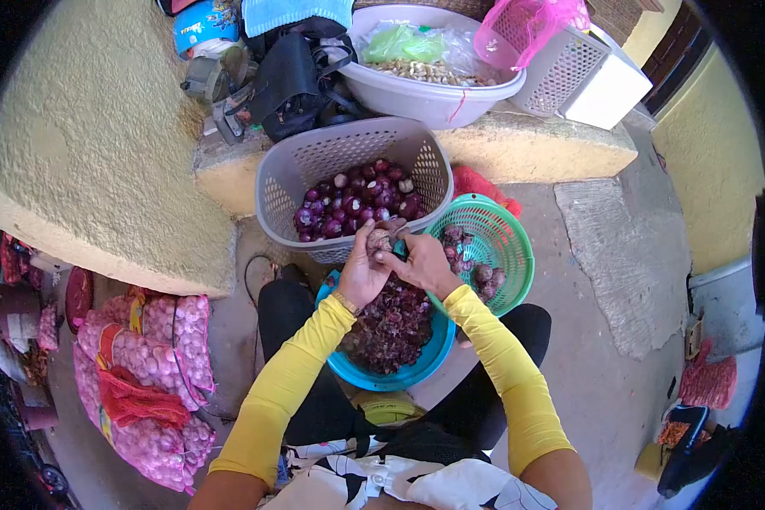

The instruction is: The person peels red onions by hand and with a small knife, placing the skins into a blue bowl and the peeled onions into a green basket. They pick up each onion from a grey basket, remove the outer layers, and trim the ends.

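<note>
My left hand (pixel 361 276) is closed around a red onion (pixel 379 241) with dull, papery skin. My right hand (pixel 427 265) meets it, gripping a small knife by its teal handle (pixel 399 248); the blade is mostly hidden against the onion. Beneath both hands sits a blue basin (pixel 388 380) filled with dark purple onion peels (pixel 391 331). Beyond them a grey perforated basket (pixel 280 183) contains many shiny, peeled red onions (pixel 357 201). To the right, a green colander (pixel 512 246) has several unpeeled onions (pixel 488 276) in it.
Pink net sacks of garlic (pixel 149 374) stand on the floor at left. On the raised ledge are a black bag (pixel 289 81), a large white tub (pixel 433 100) and a white crate (pixel 561 68). A red net (pixel 484 187) lies behind the colander.
</note>
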`<action>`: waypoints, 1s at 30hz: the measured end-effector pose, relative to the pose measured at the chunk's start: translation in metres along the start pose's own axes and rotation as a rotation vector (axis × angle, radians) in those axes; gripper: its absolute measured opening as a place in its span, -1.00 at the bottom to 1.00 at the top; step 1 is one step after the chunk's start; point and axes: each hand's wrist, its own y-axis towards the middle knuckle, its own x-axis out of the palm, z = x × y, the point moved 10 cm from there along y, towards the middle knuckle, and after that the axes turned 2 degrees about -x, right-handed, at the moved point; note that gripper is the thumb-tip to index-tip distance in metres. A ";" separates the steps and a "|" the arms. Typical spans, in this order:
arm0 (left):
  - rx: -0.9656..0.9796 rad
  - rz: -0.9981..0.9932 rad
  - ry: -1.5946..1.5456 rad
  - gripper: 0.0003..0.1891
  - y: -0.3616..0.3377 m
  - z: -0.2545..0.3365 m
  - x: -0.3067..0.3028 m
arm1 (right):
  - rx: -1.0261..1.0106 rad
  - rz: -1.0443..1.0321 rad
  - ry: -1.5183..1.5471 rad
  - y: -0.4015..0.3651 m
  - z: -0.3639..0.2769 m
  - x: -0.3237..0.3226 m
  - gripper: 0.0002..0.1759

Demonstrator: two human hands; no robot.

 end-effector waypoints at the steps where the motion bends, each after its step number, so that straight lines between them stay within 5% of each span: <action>1: 0.002 -0.002 0.001 -0.77 0.001 0.003 -0.001 | -0.051 0.005 0.014 0.004 -0.010 -0.010 -0.37; 5: -0.072 -0.049 0.008 -0.72 0.008 0.000 -0.014 | -0.042 -0.052 -0.189 0.012 -0.030 -0.034 -0.41; 30: -0.116 -0.167 -0.112 -0.78 0.022 -0.005 -0.032 | -0.120 0.129 -0.238 0.005 -0.025 -0.033 -0.40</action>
